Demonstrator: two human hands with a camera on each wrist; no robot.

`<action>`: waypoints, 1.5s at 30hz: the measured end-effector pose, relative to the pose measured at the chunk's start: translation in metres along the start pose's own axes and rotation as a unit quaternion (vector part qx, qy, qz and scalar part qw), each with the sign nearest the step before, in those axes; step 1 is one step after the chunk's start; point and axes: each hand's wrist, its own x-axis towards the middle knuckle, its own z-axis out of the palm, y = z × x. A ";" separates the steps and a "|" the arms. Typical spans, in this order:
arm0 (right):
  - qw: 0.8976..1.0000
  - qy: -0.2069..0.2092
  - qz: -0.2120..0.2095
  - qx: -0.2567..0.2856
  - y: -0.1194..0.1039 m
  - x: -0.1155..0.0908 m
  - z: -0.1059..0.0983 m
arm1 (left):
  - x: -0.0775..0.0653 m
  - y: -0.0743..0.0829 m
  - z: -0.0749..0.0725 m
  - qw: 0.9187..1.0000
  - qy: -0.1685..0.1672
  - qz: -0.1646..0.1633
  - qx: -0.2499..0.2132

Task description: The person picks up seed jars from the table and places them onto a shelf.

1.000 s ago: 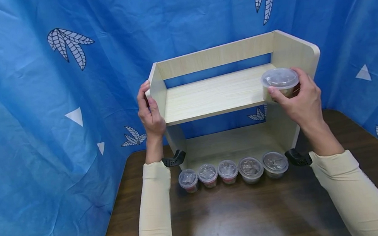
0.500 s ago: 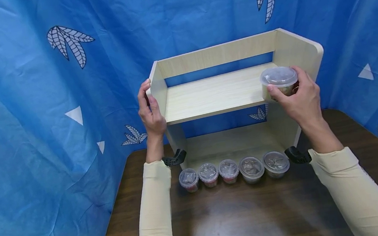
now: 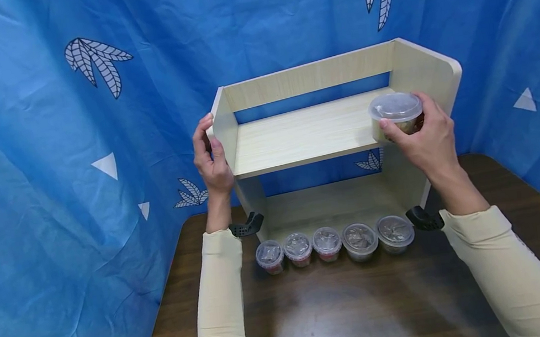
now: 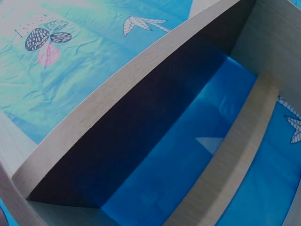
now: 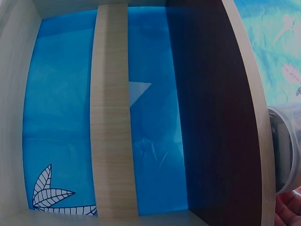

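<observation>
My right hand grips a round clear plastic tub with a translucent lid, thumb in front and fingers round its far side. The tub is upright at the right front edge of the upper board of a pale wooden shelf. In the right wrist view, the tub is at the board's front edge, with a bit of my fingers below it. My left hand holds the front edge of the shelf's left side panel. The left wrist view shows the shelf's underside, with that hand mostly out of frame.
Several lidded tubs stand in a row before the shelf: smaller ones with reddish contents at left, larger ones at right. The shelf's lower level lies behind them. A brown wooden table carries everything. Blue patterned curtains hang around.
My right hand and the tub have shifted very slightly up and to the left, over the upper board's front edge. The left hand keeps its place on the side panel.
</observation>
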 end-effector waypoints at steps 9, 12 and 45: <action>1.000 -0.015 0.003 -0.001 -0.001 0.002 -0.001 | 0.000 -0.001 -0.001 1.000 0.000 0.000 -0.001; 1.000 -0.025 0.006 -0.002 -0.002 0.003 -0.002 | 0.000 -0.001 -0.002 1.000 -0.001 0.002 0.001; 0.995 -0.087 0.032 -0.027 -0.003 0.016 -0.002 | 0.006 0.022 0.008 0.999 0.001 0.003 0.037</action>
